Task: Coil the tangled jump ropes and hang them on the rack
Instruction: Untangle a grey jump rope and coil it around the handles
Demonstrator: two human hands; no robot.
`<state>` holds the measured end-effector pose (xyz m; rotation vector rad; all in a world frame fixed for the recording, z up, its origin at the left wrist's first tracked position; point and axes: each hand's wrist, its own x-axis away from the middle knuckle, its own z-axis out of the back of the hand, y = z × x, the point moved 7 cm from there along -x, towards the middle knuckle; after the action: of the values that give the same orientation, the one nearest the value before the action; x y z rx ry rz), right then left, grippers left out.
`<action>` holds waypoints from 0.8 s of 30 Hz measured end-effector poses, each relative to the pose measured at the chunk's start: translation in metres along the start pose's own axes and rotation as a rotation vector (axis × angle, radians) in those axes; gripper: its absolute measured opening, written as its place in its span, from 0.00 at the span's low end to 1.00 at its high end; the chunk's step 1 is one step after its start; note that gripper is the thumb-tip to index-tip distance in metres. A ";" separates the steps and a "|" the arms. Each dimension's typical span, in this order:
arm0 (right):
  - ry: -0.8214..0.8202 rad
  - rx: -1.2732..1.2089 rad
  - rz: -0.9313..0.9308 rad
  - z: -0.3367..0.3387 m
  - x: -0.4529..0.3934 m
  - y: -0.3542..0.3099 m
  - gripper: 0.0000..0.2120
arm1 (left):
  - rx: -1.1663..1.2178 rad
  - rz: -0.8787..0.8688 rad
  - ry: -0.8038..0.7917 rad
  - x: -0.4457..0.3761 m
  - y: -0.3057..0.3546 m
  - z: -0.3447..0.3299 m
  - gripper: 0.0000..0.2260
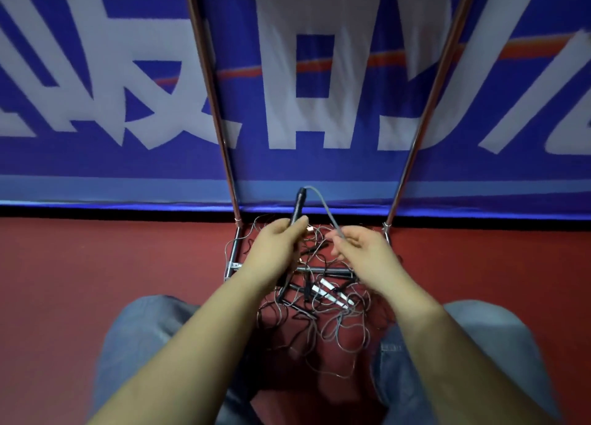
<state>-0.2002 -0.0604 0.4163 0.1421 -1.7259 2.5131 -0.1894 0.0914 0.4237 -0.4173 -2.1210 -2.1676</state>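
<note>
Head view. The left hand grips a black handle, fingers curled round its lower part; the handle points up and away from the person. A grey rope leaves the handle's top end, arcs to the right and runs down into the right hand, which pinches it between thumb and fingers.

Below both hands, a tangle of ropes lies on the red floor, spread over the rack's base bars and toward the person's knees. More handles, black and white, lie within the tangle.

The rack stands against a blue banner; its two metal poles rise from the base at the floor's far edge.

Both knees, in blue jeans, flank the tangle.
</note>
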 end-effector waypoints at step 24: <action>0.022 -1.273 -0.330 0.011 0.081 -0.046 0.11 | 0.015 -0.071 -0.051 0.071 -0.006 -0.030 0.03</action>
<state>-0.2747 -0.0527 0.4734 0.2477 -2.5963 0.8696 -0.2629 0.0710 0.4356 -0.4067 -2.2100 -2.1993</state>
